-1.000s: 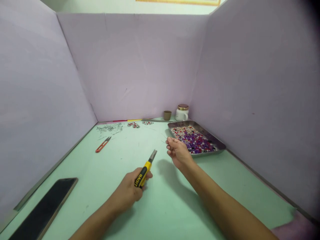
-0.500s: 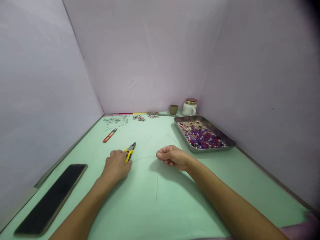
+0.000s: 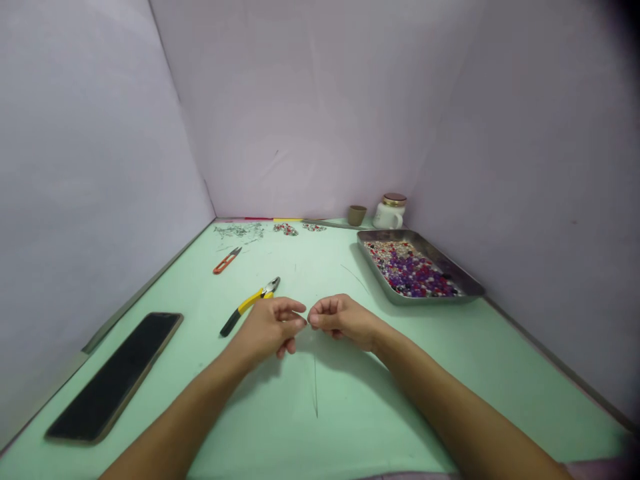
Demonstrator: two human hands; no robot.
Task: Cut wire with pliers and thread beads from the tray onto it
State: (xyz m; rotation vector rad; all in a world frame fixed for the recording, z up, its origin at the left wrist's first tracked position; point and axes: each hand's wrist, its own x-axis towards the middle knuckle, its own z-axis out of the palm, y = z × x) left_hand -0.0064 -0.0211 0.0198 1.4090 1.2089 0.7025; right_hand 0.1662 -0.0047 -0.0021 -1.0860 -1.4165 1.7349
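Note:
In the middle of the table, my right hand [image 3: 345, 321] is closed in a pinch on a thin wire [image 3: 315, 387], which shows as a fine line running down toward me below the fingers. Close beside it, almost fingertip to fingertip, my left hand [image 3: 275, 327] has its fingers apart, and I see nothing held in it. Pliers with yellow and black handles [image 3: 245, 307] lie on the table just behind my left hand, which partly covers them. Another thin wire [image 3: 355, 278] lies beyond my right hand.
A metal tray [image 3: 430, 300] of mixed beads stands at right. Behind it are a white lidded mug [image 3: 389, 215] and a small brown cup [image 3: 357, 215]. At left lie a phone [image 3: 117, 377], orange thread snips [image 3: 227, 261], a pile of wire pieces [image 3: 240, 231] and beaded pieces [image 3: 285, 229].
My left hand has let go of the pliers, leaving them on the table, and has moved right to meet my right hand. The right hand keeps its pinch. The view has shifted slightly.

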